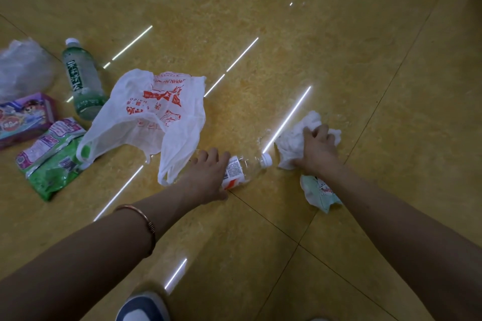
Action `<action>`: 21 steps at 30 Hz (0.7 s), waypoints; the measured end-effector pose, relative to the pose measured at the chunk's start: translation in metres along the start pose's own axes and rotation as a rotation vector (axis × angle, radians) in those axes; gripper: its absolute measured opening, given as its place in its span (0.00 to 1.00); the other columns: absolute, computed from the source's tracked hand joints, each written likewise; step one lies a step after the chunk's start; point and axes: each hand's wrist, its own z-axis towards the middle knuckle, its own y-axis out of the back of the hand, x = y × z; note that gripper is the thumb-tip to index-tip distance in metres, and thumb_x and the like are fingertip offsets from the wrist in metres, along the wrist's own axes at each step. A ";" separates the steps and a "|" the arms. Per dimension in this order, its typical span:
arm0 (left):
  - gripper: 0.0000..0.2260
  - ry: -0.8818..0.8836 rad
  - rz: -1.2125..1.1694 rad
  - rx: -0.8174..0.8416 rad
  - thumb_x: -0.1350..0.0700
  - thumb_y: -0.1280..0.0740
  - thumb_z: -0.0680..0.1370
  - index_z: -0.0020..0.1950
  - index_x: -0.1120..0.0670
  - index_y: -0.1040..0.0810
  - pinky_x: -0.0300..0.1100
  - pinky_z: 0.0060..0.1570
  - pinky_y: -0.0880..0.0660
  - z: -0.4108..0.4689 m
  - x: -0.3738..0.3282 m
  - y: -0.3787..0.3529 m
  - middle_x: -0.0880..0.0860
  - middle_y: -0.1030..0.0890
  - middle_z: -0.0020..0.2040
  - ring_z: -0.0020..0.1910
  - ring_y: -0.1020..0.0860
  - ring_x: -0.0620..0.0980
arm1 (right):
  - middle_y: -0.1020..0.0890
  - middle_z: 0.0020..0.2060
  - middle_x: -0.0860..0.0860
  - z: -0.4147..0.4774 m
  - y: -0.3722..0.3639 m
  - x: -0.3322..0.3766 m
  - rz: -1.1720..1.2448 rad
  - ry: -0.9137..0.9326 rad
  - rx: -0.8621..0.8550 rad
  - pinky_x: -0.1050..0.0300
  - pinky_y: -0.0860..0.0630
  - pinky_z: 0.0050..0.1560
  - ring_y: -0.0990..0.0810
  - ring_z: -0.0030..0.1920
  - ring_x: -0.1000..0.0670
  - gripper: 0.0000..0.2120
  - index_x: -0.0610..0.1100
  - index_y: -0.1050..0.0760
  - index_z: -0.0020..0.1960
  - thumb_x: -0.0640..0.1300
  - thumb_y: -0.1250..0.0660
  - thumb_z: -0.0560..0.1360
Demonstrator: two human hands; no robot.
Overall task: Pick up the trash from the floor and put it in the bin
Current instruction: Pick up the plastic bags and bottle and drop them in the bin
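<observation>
The left hand point(208, 174) curls round a clear bottle point(246, 167) lying on the yellow floor point(339, 60); just beside its cap point(266, 159), the right hand point(317, 148) clutches a crumpled white tissue point(293, 138) there.

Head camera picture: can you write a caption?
Left hand grips a clear bottle while right hand grabs crumpled tissue on the floor.

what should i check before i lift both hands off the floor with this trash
1. Left hand grips clear bottle: ok, fingers curl over it.
2. Right hand grips crumpled tissue: ok, fingers dig into it.
3. Bottle closed: ok, white cap in place.
4. White plastic bag free of the bottle: cannot tell, its handle lies beside that hand.
5. Mint-green wrapper picked up: not ok, lies loose below the right wrist.
6. Bin within reach: cannot tell, none in view.
</observation>
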 end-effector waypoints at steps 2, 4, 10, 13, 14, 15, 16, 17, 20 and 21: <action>0.40 0.007 -0.026 0.006 0.43 0.29 0.70 0.74 0.53 0.47 0.50 0.64 0.34 0.001 0.001 0.000 0.56 0.37 0.67 0.65 0.35 0.57 | 0.49 0.70 0.43 -0.001 -0.005 0.000 0.006 -0.025 -0.030 0.45 0.36 0.66 0.45 0.69 0.38 0.36 0.49 0.38 0.70 0.55 0.26 0.68; 0.40 0.024 -0.088 0.029 0.44 0.28 0.70 0.74 0.52 0.47 0.50 0.63 0.32 0.003 0.004 0.000 0.56 0.36 0.67 0.64 0.34 0.57 | 0.53 0.73 0.45 -0.004 -0.010 0.000 0.059 -0.070 -0.001 0.41 0.36 0.66 0.49 0.71 0.37 0.29 0.53 0.35 0.67 0.52 0.28 0.70; 0.38 0.069 -0.578 -0.024 0.46 0.24 0.66 0.70 0.53 0.37 0.43 0.51 0.26 0.001 0.004 0.020 0.53 0.28 0.61 0.54 0.25 0.51 | 0.29 0.59 0.40 -0.004 -0.005 -0.009 0.284 -0.001 -0.014 0.51 0.28 0.51 0.27 0.58 0.37 0.18 0.44 0.29 0.63 0.42 0.34 0.74; 0.34 0.069 -0.735 -0.123 0.48 0.22 0.65 0.65 0.54 0.34 0.39 0.47 0.26 -0.007 0.000 0.048 0.52 0.25 0.57 0.51 0.23 0.49 | 0.21 0.46 0.44 -0.018 0.020 -0.003 0.505 0.044 -0.180 0.60 0.31 0.35 0.23 0.43 0.46 0.10 0.41 0.25 0.55 0.39 0.38 0.75; 0.33 0.067 -0.767 -0.144 0.50 0.22 0.65 0.64 0.54 0.33 0.37 0.45 0.26 -0.013 -0.003 0.060 0.51 0.25 0.56 0.50 0.23 0.48 | 0.21 0.44 0.46 -0.026 0.031 0.000 0.544 0.058 -0.215 0.60 0.33 0.34 0.24 0.42 0.48 0.09 0.40 0.24 0.54 0.39 0.38 0.75; 0.32 0.067 -0.793 -0.155 0.51 0.22 0.66 0.63 0.54 0.33 0.34 0.42 0.26 -0.020 -0.006 0.073 0.50 0.25 0.54 0.49 0.23 0.47 | 0.21 0.43 0.47 -0.034 0.043 0.003 0.563 0.075 -0.243 0.60 0.34 0.35 0.25 0.42 0.49 0.08 0.40 0.24 0.53 0.39 0.38 0.75; 0.31 0.065 -0.806 -0.159 0.52 0.23 0.67 0.63 0.54 0.34 0.32 0.41 0.27 -0.028 -0.008 0.087 0.48 0.25 0.52 0.47 0.23 0.46 | 0.21 0.43 0.47 -0.044 0.055 0.006 0.585 0.081 -0.263 0.59 0.35 0.35 0.25 0.42 0.49 0.08 0.40 0.25 0.53 0.39 0.38 0.75; 0.30 0.061 -0.807 -0.159 0.52 0.24 0.68 0.64 0.54 0.35 0.32 0.40 0.27 -0.036 -0.011 0.102 0.47 0.25 0.51 0.46 0.23 0.45 | 0.22 0.43 0.48 -0.054 0.069 0.009 0.613 0.078 -0.278 0.58 0.36 0.34 0.26 0.42 0.50 0.08 0.40 0.25 0.53 0.38 0.38 0.75; 0.31 0.070 -0.807 -0.145 0.50 0.25 0.69 0.65 0.53 0.38 0.39 0.43 0.23 -0.066 -0.016 0.145 0.49 0.24 0.52 0.46 0.22 0.47 | 0.24 0.42 0.50 -0.088 0.115 0.020 0.688 0.084 -0.300 0.61 0.39 0.32 0.27 0.42 0.50 0.08 0.40 0.27 0.54 0.38 0.40 0.76; 0.31 0.072 -0.806 -0.141 0.49 0.25 0.69 0.65 0.53 0.38 0.41 0.45 0.22 -0.078 -0.018 0.161 0.49 0.23 0.53 0.46 0.21 0.48 | 0.24 0.43 0.50 -0.101 0.131 0.022 0.715 0.095 -0.302 0.63 0.38 0.31 0.27 0.43 0.50 0.10 0.40 0.27 0.56 0.37 0.40 0.76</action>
